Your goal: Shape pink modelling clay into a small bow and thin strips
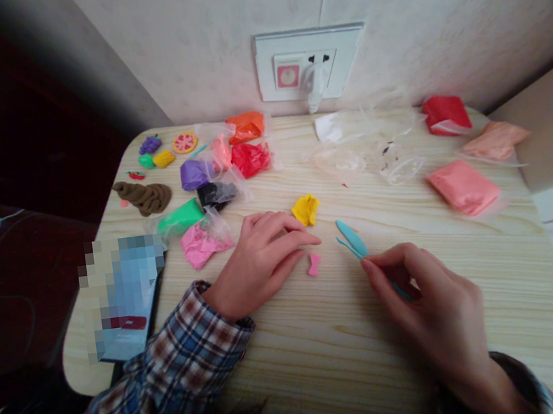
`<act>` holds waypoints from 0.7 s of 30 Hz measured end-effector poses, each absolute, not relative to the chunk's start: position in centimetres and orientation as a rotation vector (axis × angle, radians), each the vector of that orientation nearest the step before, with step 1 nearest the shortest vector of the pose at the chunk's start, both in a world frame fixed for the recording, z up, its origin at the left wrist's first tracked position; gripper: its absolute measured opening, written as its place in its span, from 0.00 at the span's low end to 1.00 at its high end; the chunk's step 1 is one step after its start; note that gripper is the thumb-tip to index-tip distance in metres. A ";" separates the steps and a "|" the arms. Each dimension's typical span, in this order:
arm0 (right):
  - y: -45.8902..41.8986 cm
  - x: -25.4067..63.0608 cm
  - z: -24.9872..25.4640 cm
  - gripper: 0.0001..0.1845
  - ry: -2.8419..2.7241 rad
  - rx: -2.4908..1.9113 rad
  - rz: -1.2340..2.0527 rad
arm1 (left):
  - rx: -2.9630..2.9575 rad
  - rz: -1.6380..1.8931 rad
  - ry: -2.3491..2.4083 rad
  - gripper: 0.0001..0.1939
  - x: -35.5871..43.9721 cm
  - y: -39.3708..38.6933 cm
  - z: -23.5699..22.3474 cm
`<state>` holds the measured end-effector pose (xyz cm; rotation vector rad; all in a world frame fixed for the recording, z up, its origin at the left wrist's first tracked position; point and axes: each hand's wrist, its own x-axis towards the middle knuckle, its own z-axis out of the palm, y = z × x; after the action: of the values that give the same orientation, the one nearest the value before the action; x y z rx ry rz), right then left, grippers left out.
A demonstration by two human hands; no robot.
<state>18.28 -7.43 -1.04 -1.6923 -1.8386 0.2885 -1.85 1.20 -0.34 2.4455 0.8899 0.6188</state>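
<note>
My left hand [267, 258] rests over the table with its fingers stretched forward, thumb and forefinger apart, nothing in them. Just off its fingertips lies a small pink bow-shaped piece of clay [314, 264]. A crumpled yellow lump of clay [306, 210] sits a little beyond the fingers. My right hand [427, 303] pinches a thin teal clay tool [349, 247], its slightly curved tip pointing toward the pink piece. Right behind that tip, a flat teal clay knife [351, 237] lies on the table, partly hidden by the hand.
Bagged clay in several colours, such as green [180, 216] and pink [205, 244], lies left; a salmon packet [464, 188] lies right. Brown coiled clay [147, 196] and small clay fruits stand far left. A phone [134, 298] is by my left sleeve. Clear bags [366, 156] lie below the wall socket [309, 65].
</note>
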 end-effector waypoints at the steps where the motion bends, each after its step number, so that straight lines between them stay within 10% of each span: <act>1: -7.5 18.3 -1.1 0.05 -1.838 -1.689 0.301 | 2.452 0.631 0.919 0.08 -1.8 1.1 -0.3; 6: -7.4 18.0 -1.0 0.06 -1.900 -1.633 0.346 | 2.533 0.562 1.052 0.18 -1.0 0.2 -0.4; 21: -7.5 17.8 -0.9 0.07 -1.916 -1.646 0.311 | 2.503 0.494 1.029 0.06 -0.5 -0.2 -0.5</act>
<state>17.81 -7.47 -0.86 -1.6458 -1.9156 0.3108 -0.49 -0.25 -0.45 2.5027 1.0293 0.4939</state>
